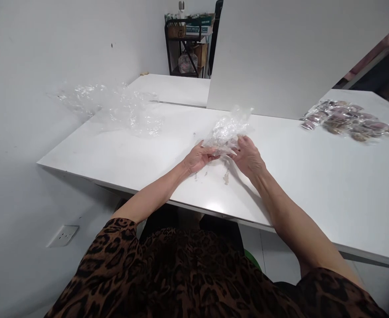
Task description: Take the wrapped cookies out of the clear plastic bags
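Note:
A crumpled clear plastic bag (229,128) is held between my two hands, just above the white table (168,172). My left hand (199,158) grips its lower left edge, with the thumb on top and fingers beneath. At the lower right edge, my right hand (247,154) has its fingers closed on the same plastic. Whether anything lies inside the bag I cannot tell. Loose clear plastic bags (124,108) lie in a heap at the table's far left.
Several small dark wrapped packets (350,121) lie at the back right. A grey-white panel (274,57) rises behind the table. Beyond it stands a black shelf rack (168,44) with boxes. A white wall (48,53) with a socket (63,235) borders the left.

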`<control>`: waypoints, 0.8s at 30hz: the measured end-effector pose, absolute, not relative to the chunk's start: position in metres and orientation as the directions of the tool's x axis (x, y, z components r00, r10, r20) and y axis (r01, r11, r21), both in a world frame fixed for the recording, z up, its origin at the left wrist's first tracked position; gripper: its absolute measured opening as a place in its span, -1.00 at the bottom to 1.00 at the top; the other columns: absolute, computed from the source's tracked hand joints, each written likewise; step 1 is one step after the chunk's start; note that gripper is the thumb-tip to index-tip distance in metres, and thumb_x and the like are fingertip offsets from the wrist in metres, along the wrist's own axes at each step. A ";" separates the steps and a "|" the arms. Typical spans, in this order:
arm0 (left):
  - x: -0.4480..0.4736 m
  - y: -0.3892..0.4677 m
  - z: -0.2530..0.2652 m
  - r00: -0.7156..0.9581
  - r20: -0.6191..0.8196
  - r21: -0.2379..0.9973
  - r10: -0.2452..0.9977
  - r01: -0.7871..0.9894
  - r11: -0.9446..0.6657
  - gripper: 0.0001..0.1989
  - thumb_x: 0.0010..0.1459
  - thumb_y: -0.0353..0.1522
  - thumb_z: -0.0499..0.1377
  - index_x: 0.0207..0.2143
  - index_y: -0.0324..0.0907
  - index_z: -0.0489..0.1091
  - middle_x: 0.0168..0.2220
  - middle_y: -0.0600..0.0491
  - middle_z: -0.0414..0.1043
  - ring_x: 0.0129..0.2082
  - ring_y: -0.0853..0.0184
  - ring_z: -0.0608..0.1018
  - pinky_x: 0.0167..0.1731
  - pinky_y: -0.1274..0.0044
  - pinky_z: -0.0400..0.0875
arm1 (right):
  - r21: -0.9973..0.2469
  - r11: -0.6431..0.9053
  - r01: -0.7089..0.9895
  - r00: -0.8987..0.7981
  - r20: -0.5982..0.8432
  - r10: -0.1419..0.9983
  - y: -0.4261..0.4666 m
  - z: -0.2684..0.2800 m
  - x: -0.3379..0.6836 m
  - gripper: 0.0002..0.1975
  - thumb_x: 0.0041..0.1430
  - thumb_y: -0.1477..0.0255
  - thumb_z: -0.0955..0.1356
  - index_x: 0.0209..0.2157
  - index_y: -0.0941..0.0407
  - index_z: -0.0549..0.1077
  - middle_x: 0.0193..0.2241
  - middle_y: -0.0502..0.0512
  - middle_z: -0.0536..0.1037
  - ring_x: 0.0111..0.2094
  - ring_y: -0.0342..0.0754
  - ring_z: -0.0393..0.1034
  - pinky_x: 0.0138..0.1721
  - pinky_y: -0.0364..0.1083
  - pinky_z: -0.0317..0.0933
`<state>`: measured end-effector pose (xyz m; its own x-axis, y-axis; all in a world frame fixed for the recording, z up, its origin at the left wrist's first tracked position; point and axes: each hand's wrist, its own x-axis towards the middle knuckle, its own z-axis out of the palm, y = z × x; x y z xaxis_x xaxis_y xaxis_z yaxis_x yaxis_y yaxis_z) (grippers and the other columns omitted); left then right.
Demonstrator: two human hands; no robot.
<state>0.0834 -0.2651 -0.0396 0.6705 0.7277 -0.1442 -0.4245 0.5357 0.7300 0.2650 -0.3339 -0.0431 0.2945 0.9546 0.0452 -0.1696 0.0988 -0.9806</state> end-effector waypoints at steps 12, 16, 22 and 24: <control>0.086 -0.272 -0.050 0.585 -0.012 0.958 0.811 -0.225 0.177 -0.15 -0.03 -0.29 0.54 0.26 -0.05 0.26 0.21 -0.14 0.38 0.06 0.20 0.55 0.13 0.31 0.46 | -0.957 0.228 -0.180 0.471 0.120 0.874 -0.338 -0.025 0.266 -0.42 -0.35 0.07 0.68 -0.43 0.04 0.40 -0.57 -0.14 0.36 -0.60 -0.24 0.17 -0.60 -0.16 0.15; 0.086 -0.273 -0.047 0.551 0.051 0.972 0.833 -0.219 0.085 -0.31 -0.04 -0.25 0.54 0.16 -0.03 0.46 0.29 -0.11 0.33 0.21 0.12 0.46 0.20 0.35 0.37 | -0.956 0.292 0.010 0.431 0.268 0.861 -0.343 -0.026 0.257 -0.49 -0.18 0.00 0.63 -0.45 0.04 0.43 -0.53 -0.07 0.41 -0.55 -0.20 0.21 -0.53 -0.12 0.23; 0.083 -0.276 -0.038 0.735 0.123 0.977 0.667 -0.206 0.047 -0.54 0.10 -0.12 0.44 -0.01 -0.13 0.56 0.03 -0.08 0.58 0.13 0.11 0.54 0.15 0.36 0.41 | -0.941 0.291 0.170 0.101 0.311 0.945 -0.357 -0.021 0.255 -0.64 0.23 0.01 0.45 -0.12 -0.04 0.64 -0.08 0.05 0.62 -0.07 0.01 0.52 0.01 0.06 0.42; 0.084 -0.273 -0.043 0.734 0.122 0.974 0.669 -0.218 0.062 -0.57 0.14 -0.12 0.42 -0.02 -0.15 0.57 -0.03 -0.08 0.61 0.10 0.12 0.57 0.13 0.36 0.43 | -0.937 0.279 0.210 0.059 0.297 0.953 -0.359 -0.019 0.259 -0.60 0.31 0.01 0.37 0.02 -0.09 0.62 0.09 0.05 0.59 0.12 0.08 0.47 0.16 0.14 0.36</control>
<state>0.0839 -0.2733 -0.0429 0.7337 0.6685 0.1216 -0.2183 0.0624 0.9739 0.2587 -0.3595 -0.0186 0.0588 0.9531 0.2969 0.2098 0.2790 -0.9371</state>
